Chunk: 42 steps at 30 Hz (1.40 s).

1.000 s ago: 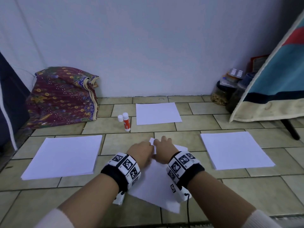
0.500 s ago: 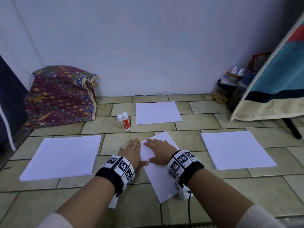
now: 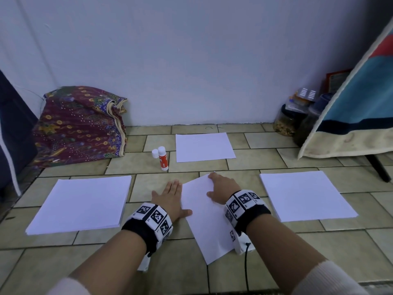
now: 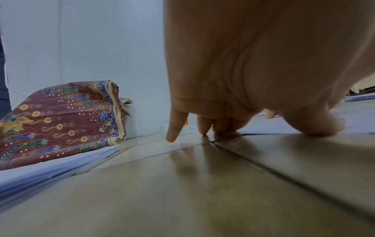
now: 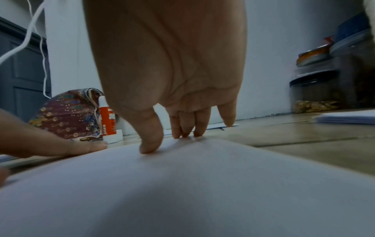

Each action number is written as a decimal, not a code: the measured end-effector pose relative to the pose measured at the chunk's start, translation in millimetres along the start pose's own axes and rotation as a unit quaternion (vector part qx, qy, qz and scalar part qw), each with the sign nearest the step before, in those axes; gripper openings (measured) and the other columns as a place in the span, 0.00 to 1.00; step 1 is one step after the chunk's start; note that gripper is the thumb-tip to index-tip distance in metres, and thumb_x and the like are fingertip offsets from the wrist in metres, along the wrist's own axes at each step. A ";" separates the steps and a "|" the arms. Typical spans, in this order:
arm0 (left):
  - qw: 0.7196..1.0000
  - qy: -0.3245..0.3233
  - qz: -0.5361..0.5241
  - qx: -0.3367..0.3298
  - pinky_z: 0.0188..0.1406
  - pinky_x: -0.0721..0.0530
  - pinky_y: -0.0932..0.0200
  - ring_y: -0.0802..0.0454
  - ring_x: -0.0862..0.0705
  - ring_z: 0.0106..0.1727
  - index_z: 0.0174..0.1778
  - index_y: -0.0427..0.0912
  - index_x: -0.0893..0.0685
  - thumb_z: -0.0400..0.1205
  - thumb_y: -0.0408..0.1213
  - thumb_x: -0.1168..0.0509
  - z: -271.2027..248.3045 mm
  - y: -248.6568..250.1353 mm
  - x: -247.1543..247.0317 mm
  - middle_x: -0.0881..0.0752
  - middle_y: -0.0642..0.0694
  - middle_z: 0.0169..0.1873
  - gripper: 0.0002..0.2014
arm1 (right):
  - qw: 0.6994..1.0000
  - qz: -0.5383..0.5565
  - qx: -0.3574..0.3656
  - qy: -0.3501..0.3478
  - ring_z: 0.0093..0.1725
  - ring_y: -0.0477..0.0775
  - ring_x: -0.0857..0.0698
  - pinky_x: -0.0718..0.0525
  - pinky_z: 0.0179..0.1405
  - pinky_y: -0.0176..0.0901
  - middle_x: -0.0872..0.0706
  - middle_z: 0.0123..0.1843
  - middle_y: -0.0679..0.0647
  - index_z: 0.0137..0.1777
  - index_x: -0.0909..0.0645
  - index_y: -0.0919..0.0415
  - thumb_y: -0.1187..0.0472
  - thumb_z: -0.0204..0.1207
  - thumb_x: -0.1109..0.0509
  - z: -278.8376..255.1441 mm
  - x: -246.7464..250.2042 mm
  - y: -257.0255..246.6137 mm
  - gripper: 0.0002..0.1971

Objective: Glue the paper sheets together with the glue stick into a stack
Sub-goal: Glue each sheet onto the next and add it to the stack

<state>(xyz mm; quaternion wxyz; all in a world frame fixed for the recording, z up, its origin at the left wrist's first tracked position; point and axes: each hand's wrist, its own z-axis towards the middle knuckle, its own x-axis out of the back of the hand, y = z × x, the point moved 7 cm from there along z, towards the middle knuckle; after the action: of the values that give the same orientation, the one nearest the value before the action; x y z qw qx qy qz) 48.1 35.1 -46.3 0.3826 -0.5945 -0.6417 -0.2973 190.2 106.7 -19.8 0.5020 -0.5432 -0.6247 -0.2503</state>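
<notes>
You are pressing a skewed white sheet (image 3: 207,213) flat on the tiled floor (image 3: 350,252) at 6 o'clock: your right hand (image 3: 224,189) is lying on its far end, fingers (image 5: 183,126) straight and pressed close together, thumb tip down on the paper, pinching nothing. Your left hand (image 3: 171,198) is resting flat just beside the sheet's left edge, fingers (image 4: 205,125) straight and together, thumb touching the edge. Judgement: you are smoothing a sheet, or a glued pair, since I cannot tell how many layers are lying there. The next move is calling for a reach to the glue stick (image 3: 163,158), standing upright at 12 o'clock, its cap (image 3: 155,153) sitting just beside it. Paper piles are lying at 9 o'clock (image 3: 80,204) and 3 o'clock (image 3: 306,194), another sheet (image 3: 204,146) at 12 beyond the stick. Farther off, a patterned cloth bundle (image 3: 78,126) is leaning at 10 o'clock against the pale wall (image 3: 191,60), jars (image 3: 287,120) at 2 o'clock.
</notes>
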 end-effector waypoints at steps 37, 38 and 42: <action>0.998 0.009 0.060 -0.021 0.78 0.43 0.32 0.48 0.62 0.85 0.83 0.41 0.67 0.72 0.78 0.48 -8.7 -13.4 -7.2 0.67 0.48 0.84 0.59 | 0.999 0.024 -0.029 -0.002 0.63 0.58 0.19 0.32 0.73 0.53 0.16 0.62 0.55 0.72 0.36 0.54 0.50 0.78 0.30 -27.6 9.3 64.2 0.26; 0.998 0.010 0.057 -0.021 0.78 0.43 0.33 0.48 0.62 0.85 0.83 0.41 0.67 0.72 0.77 0.47 -9.0 -13.5 -7.3 0.67 0.48 0.84 0.59 | 0.999 0.017 -0.030 0.000 0.63 0.58 0.19 0.30 0.71 0.51 0.16 0.62 0.55 0.71 0.36 0.54 0.50 0.77 0.29 -27.7 10.5 65.2 0.27; 0.998 0.012 0.052 -0.018 0.78 0.43 0.34 0.47 0.56 0.85 0.84 0.41 0.64 0.74 0.75 0.47 -13.6 -14.6 -2.9 0.63 0.48 0.85 0.56 | 0.998 -0.044 -0.039 0.016 0.68 0.57 0.23 0.28 0.70 0.51 0.22 0.68 0.56 0.73 0.36 0.58 0.52 0.78 0.29 -25.8 11.1 54.0 0.28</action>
<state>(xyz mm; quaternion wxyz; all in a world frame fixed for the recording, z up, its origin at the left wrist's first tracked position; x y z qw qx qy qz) 35.6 20.5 -40.5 0.3945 -0.6299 -0.6002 -0.2956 250.7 104.6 -12.7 0.4786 -0.5303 -0.6299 -0.3049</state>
